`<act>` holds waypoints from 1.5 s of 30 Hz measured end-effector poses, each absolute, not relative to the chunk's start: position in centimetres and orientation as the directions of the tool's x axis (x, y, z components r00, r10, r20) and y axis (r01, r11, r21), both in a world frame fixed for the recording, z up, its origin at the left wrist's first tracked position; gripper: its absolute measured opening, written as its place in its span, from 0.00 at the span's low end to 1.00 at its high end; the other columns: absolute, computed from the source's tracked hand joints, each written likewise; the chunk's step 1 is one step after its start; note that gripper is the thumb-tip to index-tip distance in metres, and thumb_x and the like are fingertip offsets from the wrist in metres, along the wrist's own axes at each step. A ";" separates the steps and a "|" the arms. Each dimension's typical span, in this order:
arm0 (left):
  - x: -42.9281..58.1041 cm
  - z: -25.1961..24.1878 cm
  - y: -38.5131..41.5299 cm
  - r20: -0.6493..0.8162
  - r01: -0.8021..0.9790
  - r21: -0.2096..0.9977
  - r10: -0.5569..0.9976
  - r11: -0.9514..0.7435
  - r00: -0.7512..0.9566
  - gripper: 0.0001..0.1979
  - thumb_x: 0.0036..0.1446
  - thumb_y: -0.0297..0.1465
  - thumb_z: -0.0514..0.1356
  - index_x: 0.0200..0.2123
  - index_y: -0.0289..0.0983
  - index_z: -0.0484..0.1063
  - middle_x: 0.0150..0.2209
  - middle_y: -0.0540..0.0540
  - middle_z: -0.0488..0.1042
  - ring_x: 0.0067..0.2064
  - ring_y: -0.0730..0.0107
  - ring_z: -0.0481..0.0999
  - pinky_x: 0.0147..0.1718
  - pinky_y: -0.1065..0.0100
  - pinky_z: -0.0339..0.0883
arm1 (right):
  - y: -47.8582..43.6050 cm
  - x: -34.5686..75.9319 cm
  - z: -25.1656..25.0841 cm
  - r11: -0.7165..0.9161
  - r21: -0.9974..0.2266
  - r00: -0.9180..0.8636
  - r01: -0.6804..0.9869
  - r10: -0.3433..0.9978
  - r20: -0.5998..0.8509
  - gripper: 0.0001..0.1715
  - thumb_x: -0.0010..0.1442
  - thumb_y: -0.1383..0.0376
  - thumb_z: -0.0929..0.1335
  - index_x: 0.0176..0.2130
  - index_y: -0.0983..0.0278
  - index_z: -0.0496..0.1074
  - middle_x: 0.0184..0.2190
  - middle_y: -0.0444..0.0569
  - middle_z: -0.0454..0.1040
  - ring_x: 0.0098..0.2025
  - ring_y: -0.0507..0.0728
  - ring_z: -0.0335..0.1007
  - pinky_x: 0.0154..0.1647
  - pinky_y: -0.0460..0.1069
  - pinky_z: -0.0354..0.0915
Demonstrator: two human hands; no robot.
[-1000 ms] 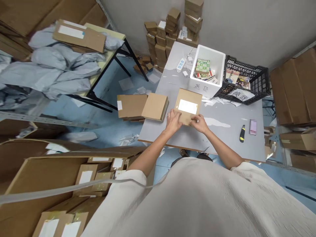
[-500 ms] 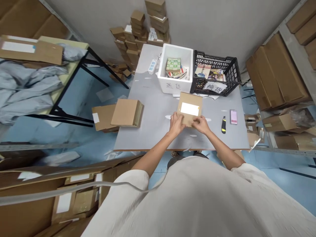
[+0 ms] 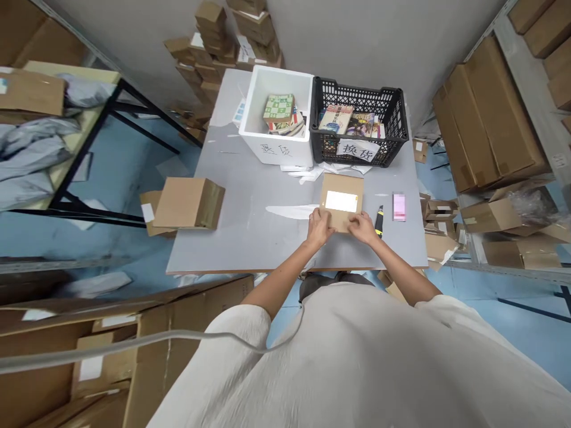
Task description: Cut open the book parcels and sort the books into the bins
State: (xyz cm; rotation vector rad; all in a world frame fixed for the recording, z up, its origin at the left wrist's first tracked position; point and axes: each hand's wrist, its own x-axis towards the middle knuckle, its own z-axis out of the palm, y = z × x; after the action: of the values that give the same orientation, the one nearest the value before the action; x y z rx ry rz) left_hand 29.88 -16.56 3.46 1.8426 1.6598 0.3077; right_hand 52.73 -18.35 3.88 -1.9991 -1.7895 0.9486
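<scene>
A flat brown cardboard parcel (image 3: 341, 191) with a white label lies on the grey table (image 3: 250, 232) in front of me. My left hand (image 3: 320, 224) grips its near left corner, fingers curled on the edge. My right hand (image 3: 363, 227) grips its near right corner in the same way. A black and yellow utility knife (image 3: 379, 220) lies just right of my right hand, and a pink phone (image 3: 398, 206) lies beyond it.
A white foam box (image 3: 276, 145) with books and a black plastic crate (image 3: 361, 128) stand at the table's far side. Stacked flat cardboard parcels (image 3: 190, 204) sit at the table's left edge. Large cartons fill the shelves right and the floor left.
My head has turned, so the table sits further left in view. Both hands stay on the parcel's near edge; the parcel has barely shifted on the table.
</scene>
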 end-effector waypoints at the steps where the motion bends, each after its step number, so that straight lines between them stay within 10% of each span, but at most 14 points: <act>1: 30.1 3.5 -16.8 -0.235 0.814 0.581 0.956 -0.006 0.175 0.28 0.57 0.34 0.75 0.59 0.43 0.74 0.74 0.33 0.61 0.73 0.33 0.66 0.72 0.39 0.66 | -18.4 53.1 3.7 -0.167 -0.604 -0.011 0.779 0.960 -0.280 0.20 0.65 0.58 0.72 0.55 0.59 0.82 0.66 0.60 0.74 0.77 0.72 0.63 0.78 0.66 0.65; 8: 30.3 5.2 -17.5 -0.180 0.852 0.491 0.937 -0.179 0.301 0.24 0.61 0.33 0.73 0.59 0.44 0.75 0.80 0.33 0.58 0.79 0.34 0.59 0.75 0.36 0.59 | -15.3 54.0 4.8 -0.058 -0.476 -0.074 0.878 0.964 -0.255 0.29 0.69 0.59 0.68 0.66 0.60 0.76 0.80 0.63 0.60 0.78 0.78 0.59 0.75 0.74 0.64; 22: 31.6 4.9 -17.1 -0.153 0.787 0.507 0.862 -0.351 0.483 0.14 0.64 0.29 0.71 0.52 0.43 0.79 0.57 0.37 0.74 0.64 0.41 0.73 0.67 0.44 0.63 | -2.7 53.0 5.4 0.204 -0.412 -0.320 0.888 0.918 -0.234 0.31 0.64 0.62 0.74 0.65 0.63 0.74 0.83 0.65 0.57 0.85 0.77 0.48 0.81 0.76 0.49; 45: 24.0 5.0 -14.3 -0.282 0.885 0.453 0.926 -0.103 0.252 0.12 0.70 0.30 0.59 0.54 0.41 0.76 0.44 0.36 0.85 0.56 0.39 0.83 0.61 0.47 0.67 | -8.1 56.1 5.3 -0.261 -0.342 0.187 0.903 0.954 -0.234 0.22 0.67 0.51 0.75 0.52 0.61 0.73 0.59 0.67 0.74 0.63 0.78 0.69 0.66 0.69 0.68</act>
State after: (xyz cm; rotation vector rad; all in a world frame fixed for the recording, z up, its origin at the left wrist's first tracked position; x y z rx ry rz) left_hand 24.01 -14.27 4.97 1.9932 1.6402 0.0981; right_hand 56.07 -8.14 5.34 -2.3190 -1.8257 0.6109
